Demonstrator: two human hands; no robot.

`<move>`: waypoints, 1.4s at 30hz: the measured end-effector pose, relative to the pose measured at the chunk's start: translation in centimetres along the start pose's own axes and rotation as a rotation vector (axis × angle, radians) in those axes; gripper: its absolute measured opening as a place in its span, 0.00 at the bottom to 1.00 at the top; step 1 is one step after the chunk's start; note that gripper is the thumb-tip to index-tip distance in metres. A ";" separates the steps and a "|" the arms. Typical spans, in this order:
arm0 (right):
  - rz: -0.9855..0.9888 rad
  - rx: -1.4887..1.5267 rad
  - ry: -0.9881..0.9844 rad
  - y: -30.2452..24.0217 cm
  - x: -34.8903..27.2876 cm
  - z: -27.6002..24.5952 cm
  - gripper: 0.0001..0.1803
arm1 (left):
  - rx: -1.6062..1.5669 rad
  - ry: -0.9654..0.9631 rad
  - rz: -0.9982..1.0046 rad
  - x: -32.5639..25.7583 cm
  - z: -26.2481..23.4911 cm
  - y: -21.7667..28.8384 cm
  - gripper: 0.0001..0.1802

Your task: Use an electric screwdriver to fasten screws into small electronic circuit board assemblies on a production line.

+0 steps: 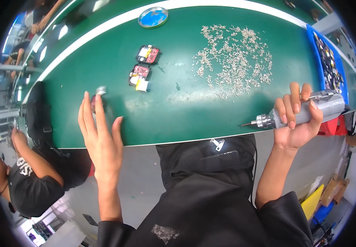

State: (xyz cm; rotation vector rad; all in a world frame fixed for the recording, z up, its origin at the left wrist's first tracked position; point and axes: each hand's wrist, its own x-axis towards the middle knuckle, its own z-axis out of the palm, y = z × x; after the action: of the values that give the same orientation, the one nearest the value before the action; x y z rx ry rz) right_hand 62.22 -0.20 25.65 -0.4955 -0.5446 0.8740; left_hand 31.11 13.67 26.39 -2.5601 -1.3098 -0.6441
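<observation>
Green table [178,119] inspected. Left hand [102,142], fingers extended, thumb apart, is at one small blurred part [101,89]; contact cannot be told. Right hand [296,133] grips one grey power screwdriver [332,105]. Beyond the left: two red circuit boards [141,74], one round dish [155,27]. Uncounted screws [240,64] lie beyond, between both hands.

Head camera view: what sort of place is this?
Probably an electronics assembly workshop: the right hand grips a grey cylindrical screwdriver, tiny silvery screw-like pieces lie scattered on the green worktop, and open black casings show red circuit boards.
</observation>
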 end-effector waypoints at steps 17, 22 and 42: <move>0.067 0.249 0.065 0.1 -1.8 -2.6 0.09 | -0.263 -0.112 0.632 7.5 4.5 7.8 0.11; 0.057 0.213 0.065 -0.1 -2.1 -2.7 0.09 | -0.480 -0.148 0.333 5.9 3.3 8.0 0.06; 0.003 0.258 -0.024 0.4 -2.8 3.7 0.06 | -1.479 -0.225 -0.295 -2.8 0.7 11.4 0.04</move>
State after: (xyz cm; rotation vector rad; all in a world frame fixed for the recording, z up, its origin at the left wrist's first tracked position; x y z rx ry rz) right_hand 58.23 -1.60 27.50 -0.2515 -0.4454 0.9392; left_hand 39.10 5.14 24.75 -3.5290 -1.6169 -2.0429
